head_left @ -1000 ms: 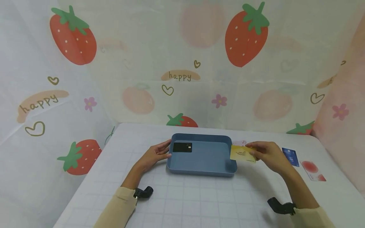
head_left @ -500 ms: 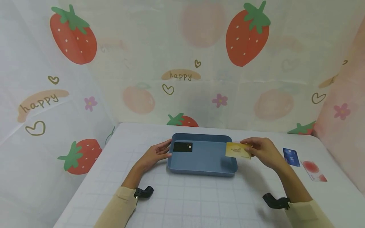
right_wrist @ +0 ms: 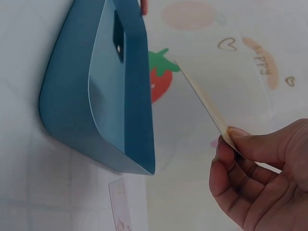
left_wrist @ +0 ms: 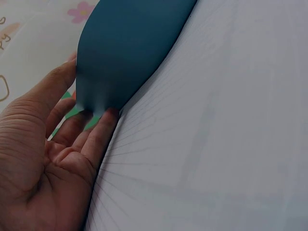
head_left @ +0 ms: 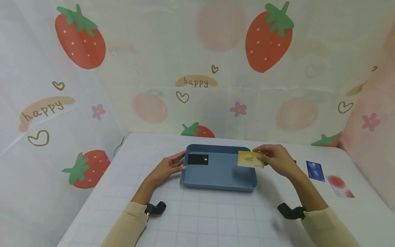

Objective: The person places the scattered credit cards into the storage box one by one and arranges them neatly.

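Observation:
A blue rectangular tray (head_left: 216, 177) stands on the table, with a black bank card (head_left: 195, 159) lying in its back left corner. At the tray's left end, my left hand (head_left: 164, 170) touches the outer wall with extended fingers (left_wrist: 100, 139). A yellow card (head_left: 248, 159) is pinched at its right edge between the thumb and fingers of my right hand (head_left: 279, 160). In the head view that card overlaps the tray's right end. From the right wrist view, the yellow card (right_wrist: 204, 101) appears nearly edge-on, raised above the tray's rim.
To the right lie a blue card (head_left: 315, 171) and a white card with red circles (head_left: 337, 185). A pale pink card (right_wrist: 119, 204) lies on the table beside the tray's right end. A strawberry-patterned cloth (head_left: 197, 51) hangs behind the white table.
My right hand has carried the yellow card leftward and slightly away from me, from the tray's right edge to over its right end. My left hand and the tray stay put.

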`<state>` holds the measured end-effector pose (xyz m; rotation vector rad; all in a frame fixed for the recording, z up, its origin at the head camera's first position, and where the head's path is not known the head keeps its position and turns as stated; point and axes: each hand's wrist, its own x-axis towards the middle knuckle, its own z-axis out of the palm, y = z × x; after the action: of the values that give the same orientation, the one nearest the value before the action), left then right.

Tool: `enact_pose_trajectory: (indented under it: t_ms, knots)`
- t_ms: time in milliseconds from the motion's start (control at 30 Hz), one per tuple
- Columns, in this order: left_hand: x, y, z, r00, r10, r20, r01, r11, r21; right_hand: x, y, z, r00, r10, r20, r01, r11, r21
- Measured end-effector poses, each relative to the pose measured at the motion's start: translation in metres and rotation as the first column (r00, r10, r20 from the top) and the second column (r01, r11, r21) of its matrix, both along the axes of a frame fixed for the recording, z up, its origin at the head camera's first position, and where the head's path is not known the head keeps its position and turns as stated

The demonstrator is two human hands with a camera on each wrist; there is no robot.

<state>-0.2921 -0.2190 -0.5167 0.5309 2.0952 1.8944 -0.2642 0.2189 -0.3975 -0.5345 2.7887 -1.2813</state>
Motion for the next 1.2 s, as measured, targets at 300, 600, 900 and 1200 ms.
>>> enact_pose_trajectory:
  t_ms: [300,600,900,1200]
  knots:
    - [-0.001,-0.001,-0.002,1.0,0.006,0.007,-0.006,1.0,-0.017,-0.009,-0.01,-0.001,0.999,0.029,-0.025,-0.028,0.999,0.037]
    - [-0.001,-0.001,-0.003,1.0,0.004,0.009,-0.004,1.0,-0.003,-0.015,-0.019,-0.003,0.999,0.039,-0.002,-0.039,0.999,0.026]
    - [-0.001,-0.002,-0.003,1.0,0.01,0.003,-0.01,1.0,-0.009,-0.02,-0.029,-0.005,0.998,0.052,0.016,-0.053,0.998,0.021]
    - [-0.002,-0.001,-0.004,1.0,-0.004,0.0,0.004,1.0,0.01,-0.024,-0.038,-0.006,0.999,0.037,0.033,-0.039,0.997,0.065]
